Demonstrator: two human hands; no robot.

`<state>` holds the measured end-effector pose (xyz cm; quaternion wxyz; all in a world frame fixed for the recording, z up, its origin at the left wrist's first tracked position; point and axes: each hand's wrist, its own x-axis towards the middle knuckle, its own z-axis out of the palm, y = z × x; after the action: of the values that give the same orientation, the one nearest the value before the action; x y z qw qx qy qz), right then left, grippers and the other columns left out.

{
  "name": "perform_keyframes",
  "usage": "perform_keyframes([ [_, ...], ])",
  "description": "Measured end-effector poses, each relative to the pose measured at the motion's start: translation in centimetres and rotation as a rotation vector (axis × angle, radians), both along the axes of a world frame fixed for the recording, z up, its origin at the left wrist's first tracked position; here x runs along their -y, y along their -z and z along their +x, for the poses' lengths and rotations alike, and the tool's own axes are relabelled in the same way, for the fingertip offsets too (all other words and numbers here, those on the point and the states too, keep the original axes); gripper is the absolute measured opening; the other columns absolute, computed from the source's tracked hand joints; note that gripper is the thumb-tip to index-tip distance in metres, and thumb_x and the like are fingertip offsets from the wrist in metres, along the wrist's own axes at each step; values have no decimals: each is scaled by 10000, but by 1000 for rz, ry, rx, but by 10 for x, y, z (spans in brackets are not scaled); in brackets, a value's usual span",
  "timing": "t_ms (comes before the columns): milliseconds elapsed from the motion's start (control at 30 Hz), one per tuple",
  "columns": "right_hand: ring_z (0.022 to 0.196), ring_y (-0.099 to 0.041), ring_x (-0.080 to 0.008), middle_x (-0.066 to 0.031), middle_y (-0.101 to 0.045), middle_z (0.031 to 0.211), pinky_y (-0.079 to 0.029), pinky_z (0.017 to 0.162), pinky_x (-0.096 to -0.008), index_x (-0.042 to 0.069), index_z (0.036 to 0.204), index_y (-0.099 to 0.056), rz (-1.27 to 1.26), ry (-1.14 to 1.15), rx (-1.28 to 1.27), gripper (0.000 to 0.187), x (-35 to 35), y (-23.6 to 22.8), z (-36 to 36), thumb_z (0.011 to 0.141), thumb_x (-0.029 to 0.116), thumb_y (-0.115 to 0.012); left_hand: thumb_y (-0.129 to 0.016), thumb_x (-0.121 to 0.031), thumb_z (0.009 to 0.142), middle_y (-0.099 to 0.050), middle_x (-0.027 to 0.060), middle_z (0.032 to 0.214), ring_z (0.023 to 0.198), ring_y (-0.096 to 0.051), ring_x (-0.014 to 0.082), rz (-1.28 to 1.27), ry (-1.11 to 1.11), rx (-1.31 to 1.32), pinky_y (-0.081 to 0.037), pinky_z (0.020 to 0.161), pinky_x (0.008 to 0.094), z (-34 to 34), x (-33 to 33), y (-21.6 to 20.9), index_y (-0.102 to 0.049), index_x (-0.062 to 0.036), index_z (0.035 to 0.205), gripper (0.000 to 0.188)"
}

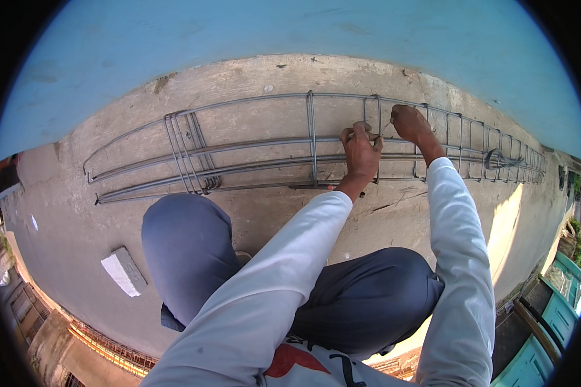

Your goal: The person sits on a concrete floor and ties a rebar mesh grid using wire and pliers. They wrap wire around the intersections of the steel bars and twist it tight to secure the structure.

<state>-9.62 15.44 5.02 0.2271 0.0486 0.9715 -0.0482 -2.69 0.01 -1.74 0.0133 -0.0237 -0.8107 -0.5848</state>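
At the bottom of the frame your two white long sleeves rise from the lower edge, with your knees in dark blue-grey trousers bent under them, one at centre left and one at centre right. Left of your left knee, in the lower left of the frame, a pale grey rectangular block lies flat on the bare concrete ground, well apart from everything else; the concrete around it is open all the way to the left rim.

Further up, in the middle of the frame, your left hand sits on the long cage of grey steel reinforcing bars. Its fingers are curled and pressed together around one of the cage's square wire stirrups, at the point where that stirrup crosses an upper long bar. Just to the right and slightly higher, your right hand is closed at the top of the same stirrup; whether it pinches a wire there you cannot tell, as the fingertips are hidden.

The cage runs across the whole frame, from a loose bundle of leaning stirrups at upper left to closely spaced stirrups at the right rim. Between the bundle and your hands stands a single stirrup, with open bar on both sides of it.

Beyond the cage a narrow strip of concrete ends at the foot of a light blue painted wall, which fills the top of the frame.
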Motion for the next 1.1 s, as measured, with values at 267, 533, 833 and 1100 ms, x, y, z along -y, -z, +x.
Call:
perform_keyframes([
  [267,882,-696,-380,-189,-732,947,-546,783,-461,36,969,-735,-236,38,439,206,-4,-40,42,910,175,-594,-802,-49,792,-751,101,855,886,-690,293,-20,66,14,-334,1026,426,-2,14,4,-553,-81,1041,354],
  [533,927,-660,-307,-153,-723,965,-501,769,-416,52,1022,-721,34,-157,-400,159,22,-53,103,878,81,-660,-757,-23,825,-750,114,914,908,-699,310,-4,205,-30,-383,999,425,-1,10,-6,-598,-84,1006,248],
  [833,562,-661,-203,-133,-705,797,-544,514,-346,-2,1059,-686,-409,750,533,465,131,55,254,1022,451,-587,-652,-3,866,-717,205,992,1050,-650,387,-255,388,-53,-475,958,464,-9,59,-25,-628,-16,1133,269],
  [1100,678,-688,-206,-142,-697,839,-560,601,-328,-4,1157,-663,-326,980,88,517,195,108,293,929,456,-724,-668,-66,881,-633,223,1216,1168,-578,393,-222,172,-241,-419,1049,506,36,94,-46,-584,-22,1229,361],
])
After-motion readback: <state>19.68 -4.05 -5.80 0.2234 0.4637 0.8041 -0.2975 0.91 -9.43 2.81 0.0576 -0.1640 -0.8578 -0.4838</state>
